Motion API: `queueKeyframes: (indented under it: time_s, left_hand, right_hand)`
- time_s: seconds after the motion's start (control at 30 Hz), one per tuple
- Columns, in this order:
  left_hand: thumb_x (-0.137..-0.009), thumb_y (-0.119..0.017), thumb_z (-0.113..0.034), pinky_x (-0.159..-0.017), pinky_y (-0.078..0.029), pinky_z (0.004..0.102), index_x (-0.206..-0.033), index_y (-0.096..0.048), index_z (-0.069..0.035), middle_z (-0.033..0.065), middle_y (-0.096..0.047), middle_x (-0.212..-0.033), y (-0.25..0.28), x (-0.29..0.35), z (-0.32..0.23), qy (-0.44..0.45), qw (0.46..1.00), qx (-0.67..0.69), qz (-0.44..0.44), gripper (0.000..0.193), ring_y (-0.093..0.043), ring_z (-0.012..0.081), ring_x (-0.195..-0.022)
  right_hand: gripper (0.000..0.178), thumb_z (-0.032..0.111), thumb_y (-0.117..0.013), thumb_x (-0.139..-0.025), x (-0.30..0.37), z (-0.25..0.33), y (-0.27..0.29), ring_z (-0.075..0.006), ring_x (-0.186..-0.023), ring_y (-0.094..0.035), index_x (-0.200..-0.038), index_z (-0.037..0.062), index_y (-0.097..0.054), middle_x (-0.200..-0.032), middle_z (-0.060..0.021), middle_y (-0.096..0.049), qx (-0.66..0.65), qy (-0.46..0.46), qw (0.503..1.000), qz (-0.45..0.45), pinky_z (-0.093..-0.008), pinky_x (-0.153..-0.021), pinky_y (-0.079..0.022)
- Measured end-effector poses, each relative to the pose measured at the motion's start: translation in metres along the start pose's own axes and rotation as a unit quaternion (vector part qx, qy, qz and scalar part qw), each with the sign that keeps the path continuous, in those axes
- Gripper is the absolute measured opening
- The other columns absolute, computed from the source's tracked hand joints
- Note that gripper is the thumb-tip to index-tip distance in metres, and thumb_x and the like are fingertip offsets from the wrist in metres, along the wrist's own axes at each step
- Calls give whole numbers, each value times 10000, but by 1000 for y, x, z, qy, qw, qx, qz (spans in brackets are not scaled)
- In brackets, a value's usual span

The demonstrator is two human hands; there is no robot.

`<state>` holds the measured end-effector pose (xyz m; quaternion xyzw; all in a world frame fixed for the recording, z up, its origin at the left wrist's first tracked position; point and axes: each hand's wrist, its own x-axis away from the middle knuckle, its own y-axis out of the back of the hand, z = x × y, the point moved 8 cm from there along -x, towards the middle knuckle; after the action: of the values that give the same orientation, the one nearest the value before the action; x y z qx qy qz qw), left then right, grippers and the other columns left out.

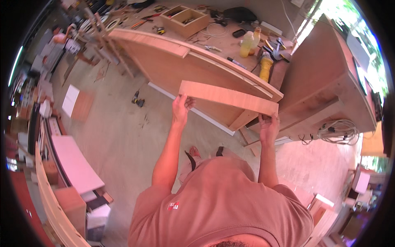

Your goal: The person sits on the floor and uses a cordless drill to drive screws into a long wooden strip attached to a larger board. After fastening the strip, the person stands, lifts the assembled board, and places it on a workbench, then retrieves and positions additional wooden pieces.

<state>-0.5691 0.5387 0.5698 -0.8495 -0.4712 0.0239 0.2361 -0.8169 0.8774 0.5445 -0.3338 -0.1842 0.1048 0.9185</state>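
A long, narrow wooden strip (228,96) is held up in front of me, slanting down toward the right. My left hand (181,108) grips its left end, with the fingers curled at the lower edge. At the other end my right hand (268,123) holds the strip from below, thumb and fingers closed on it. Just beyond stands a large wooden panel (164,68) on its edge, with battens along its top and a white strip along its bottom. Part of the panel is hidden behind the held strip.
Behind the panel a workbench (224,39) carries a divided wooden box (185,20), yellowish bottles (247,44) and a yellow power tool (266,68). A cordless drill (138,99) lies on the floor. A wooden cabinet (317,78) with a coiled cable (338,131) stands right. Another person (68,41) is far left.
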Motion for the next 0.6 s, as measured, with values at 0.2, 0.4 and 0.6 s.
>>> queueKeyframes:
  time_s: [0.2, 0.4, 0.6]
  left_hand:
    - [-1039, -588, -307, -737, -559, 323, -1075, -641, -51, 78, -692, -909, -30, -115, 6, 31, 997, -15, 68, 263, -691, 188, -837]
    - [-1038, -580, -293, -768, -548, 329, -1090, -636, -46, 82, -684, -956, -50, -155, 5, 63, 994, -17, 86, 258, -665, 187, -873]
    - [-1040, -574, -324, -773, -541, 327, -1099, -632, -41, 74, -674, -953, -42, -177, 14, 77, 994, -39, 63, 295, -654, 181, -879]
  right_hand:
    - [338, 197, -582, -1069, -9, 10, -10, -246, -1171, -621, -1335, 50, -434, -1273, -140, -605, 72, 88, 993, -40, -467, -983, -578]
    - [365, 221, -620, -1054, 4, 16, -28, -246, -1109, -646, -1325, 41, -454, -1218, -134, -631, 117, 101, 982, -105, -450, -968, -585]
    - [381, 200, -630, -1047, -15, 12, -35, -252, -1086, -676, -1318, 16, -435, -1229, -153, -639, 123, 79, 986, -82, -419, -944, -593]
